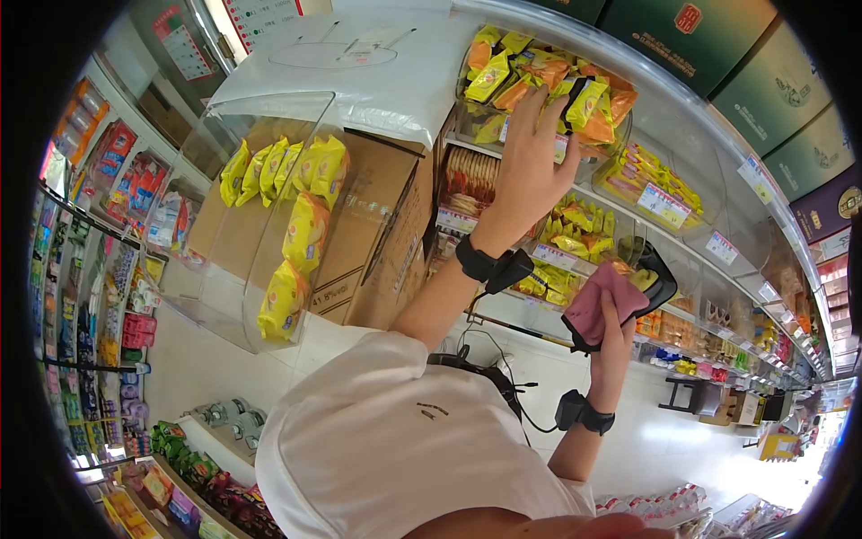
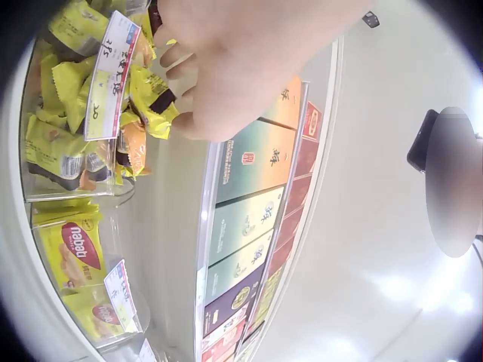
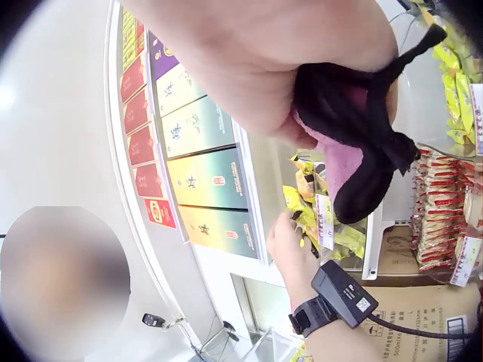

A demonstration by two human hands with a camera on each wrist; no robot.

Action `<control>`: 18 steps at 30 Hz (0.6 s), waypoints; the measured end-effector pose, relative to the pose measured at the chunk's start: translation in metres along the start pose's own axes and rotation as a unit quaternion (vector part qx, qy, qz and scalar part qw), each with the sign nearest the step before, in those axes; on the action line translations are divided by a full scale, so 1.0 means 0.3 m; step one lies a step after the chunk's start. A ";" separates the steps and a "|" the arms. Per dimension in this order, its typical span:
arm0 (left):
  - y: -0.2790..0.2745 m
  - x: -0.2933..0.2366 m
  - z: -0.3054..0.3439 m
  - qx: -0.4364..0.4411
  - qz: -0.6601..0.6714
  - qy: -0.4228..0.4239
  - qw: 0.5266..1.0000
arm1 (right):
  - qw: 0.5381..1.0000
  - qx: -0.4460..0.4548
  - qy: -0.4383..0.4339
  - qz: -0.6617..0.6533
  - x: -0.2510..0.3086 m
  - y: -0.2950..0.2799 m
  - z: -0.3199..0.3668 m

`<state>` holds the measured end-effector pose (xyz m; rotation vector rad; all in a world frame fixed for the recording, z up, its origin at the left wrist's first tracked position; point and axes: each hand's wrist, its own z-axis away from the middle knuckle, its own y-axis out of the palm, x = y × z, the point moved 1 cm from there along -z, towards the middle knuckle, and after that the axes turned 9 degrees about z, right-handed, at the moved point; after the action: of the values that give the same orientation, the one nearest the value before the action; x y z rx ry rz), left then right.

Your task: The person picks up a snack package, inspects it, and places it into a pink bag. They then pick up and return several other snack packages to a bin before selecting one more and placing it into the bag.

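In the head view my left hand (image 1: 530, 171) reaches into a clear bin of yellow and orange snack packets (image 1: 489, 76), fingers spread and fairly straight. Its thumb and fingertips are right at a yellow packet with a dark end (image 2: 155, 105) in the left wrist view. My right hand (image 1: 613, 328) grips a pink cloth (image 1: 606, 292) with black edging, held in front of the shelves. Black straps (image 3: 351, 102) hang from this cloth in the right wrist view, where my right fingers are partly hidden behind it.
A clear acrylic bin (image 1: 202, 305) with several yellow packets (image 1: 292, 296) stands on the left beside a cardboard box (image 1: 359, 225). Stacked red-and-white packs (image 1: 467, 175) sit below the snack bin. Green gift boxes (image 1: 700, 31) line the top shelf. Cables (image 1: 503, 359) hang near my waist.
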<state>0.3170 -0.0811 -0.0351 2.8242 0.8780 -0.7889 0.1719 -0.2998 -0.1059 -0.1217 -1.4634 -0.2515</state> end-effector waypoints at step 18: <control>-0.135 -0.038 -0.014 0.044 -0.047 -0.012 0.998 | 0.997 -0.001 0.001 -0.083 -0.008 -0.154 0.477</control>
<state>0.2886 -0.0523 -0.0229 2.8587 1.0044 -0.8938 0.0222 -0.3108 -0.0963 -0.0017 -1.4720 -0.3890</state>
